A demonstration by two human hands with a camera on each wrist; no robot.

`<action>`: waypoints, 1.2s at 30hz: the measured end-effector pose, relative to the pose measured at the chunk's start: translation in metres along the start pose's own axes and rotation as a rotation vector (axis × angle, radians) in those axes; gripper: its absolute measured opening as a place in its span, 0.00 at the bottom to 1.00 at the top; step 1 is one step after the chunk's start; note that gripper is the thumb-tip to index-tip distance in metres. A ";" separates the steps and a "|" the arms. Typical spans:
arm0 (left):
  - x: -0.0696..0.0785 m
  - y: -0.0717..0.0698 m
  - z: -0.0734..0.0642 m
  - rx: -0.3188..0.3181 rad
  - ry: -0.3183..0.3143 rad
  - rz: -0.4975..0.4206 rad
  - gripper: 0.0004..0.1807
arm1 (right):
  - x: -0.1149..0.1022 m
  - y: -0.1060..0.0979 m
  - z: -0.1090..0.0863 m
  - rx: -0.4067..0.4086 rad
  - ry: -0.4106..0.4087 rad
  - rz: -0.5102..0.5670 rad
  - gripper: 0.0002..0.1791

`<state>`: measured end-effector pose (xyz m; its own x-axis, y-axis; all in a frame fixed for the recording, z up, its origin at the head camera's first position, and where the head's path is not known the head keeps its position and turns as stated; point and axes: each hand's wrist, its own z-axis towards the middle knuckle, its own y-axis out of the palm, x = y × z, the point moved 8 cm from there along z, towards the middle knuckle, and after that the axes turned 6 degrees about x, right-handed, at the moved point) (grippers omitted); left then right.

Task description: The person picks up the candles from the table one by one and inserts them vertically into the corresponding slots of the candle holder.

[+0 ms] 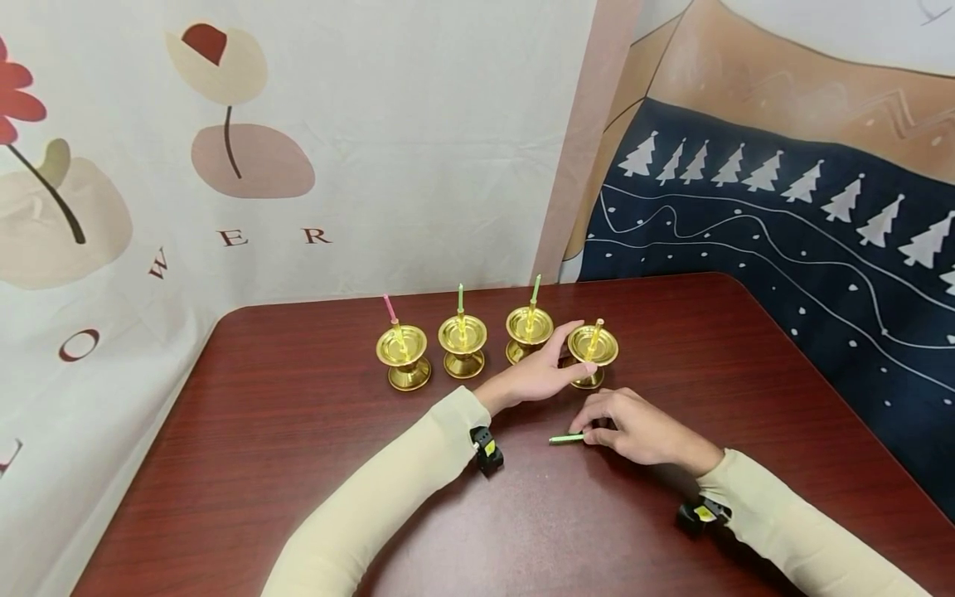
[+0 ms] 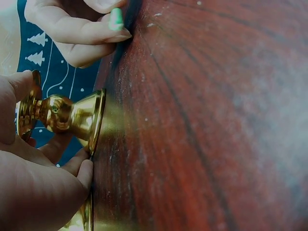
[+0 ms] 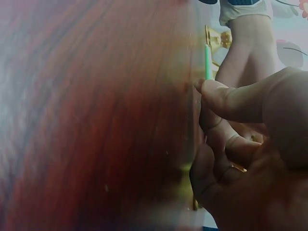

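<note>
My left hand (image 1: 533, 377) holds the rightmost gold candle holder (image 1: 589, 379), thumb at the near side and fingers reaching round behind. In the left wrist view this candle holder (image 2: 60, 114) has its foot at the table surface, fingertips close to the foot. A short upright stem rises from its dish. Nearer the front, my right hand (image 1: 630, 424) pinches a thin green candle (image 1: 564, 439) between thumb and fingers, low over the table. The candle (image 3: 208, 62) points away past the thumb tip in the right wrist view; its other end is hidden by the fingers.
Left of the held one stand three more gold holders: one (image 1: 409, 375) with a pink candle (image 1: 390, 309), one (image 1: 463, 365) with a green candle, and another (image 1: 529, 325) with a slightly tilted green candle. Printed cloths (image 1: 418, 166) hang behind the dark red table (image 1: 298, 431).
</note>
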<state>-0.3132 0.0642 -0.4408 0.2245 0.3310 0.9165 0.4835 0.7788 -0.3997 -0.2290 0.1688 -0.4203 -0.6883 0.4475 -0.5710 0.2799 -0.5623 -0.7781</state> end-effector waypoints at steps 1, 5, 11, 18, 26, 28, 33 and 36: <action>0.001 0.000 -0.001 0.001 0.003 -0.002 0.44 | -0.001 -0.001 -0.001 -0.007 -0.012 -0.007 0.12; 0.001 -0.001 -0.001 0.005 -0.001 0.008 0.44 | -0.005 -0.008 -0.003 -0.012 -0.040 -0.027 0.12; 0.000 -0.001 -0.001 0.006 0.000 0.015 0.44 | -0.009 -0.023 -0.006 -0.003 -0.071 -0.038 0.12; -0.001 -0.001 -0.001 0.004 -0.003 0.028 0.44 | -0.009 -0.039 -0.008 -0.014 -0.078 -0.017 0.11; -0.002 0.000 -0.001 0.000 -0.011 0.024 0.44 | -0.004 -0.064 -0.001 0.099 -0.020 -0.021 0.16; -0.003 0.000 0.000 0.006 -0.010 0.027 0.44 | -0.002 -0.072 0.002 0.149 0.001 -0.022 0.18; -0.005 0.002 0.003 0.016 0.001 0.017 0.44 | 0.004 -0.091 0.012 0.288 0.061 -0.040 0.19; -0.004 0.001 0.003 0.015 0.000 0.003 0.44 | 0.008 -0.101 0.019 0.355 0.111 -0.043 0.17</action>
<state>-0.3160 0.0653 -0.4454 0.2258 0.3330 0.9155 0.4704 0.7857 -0.4018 -0.2752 0.2159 -0.3414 -0.6126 0.5374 -0.5796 -0.0104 -0.7387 -0.6740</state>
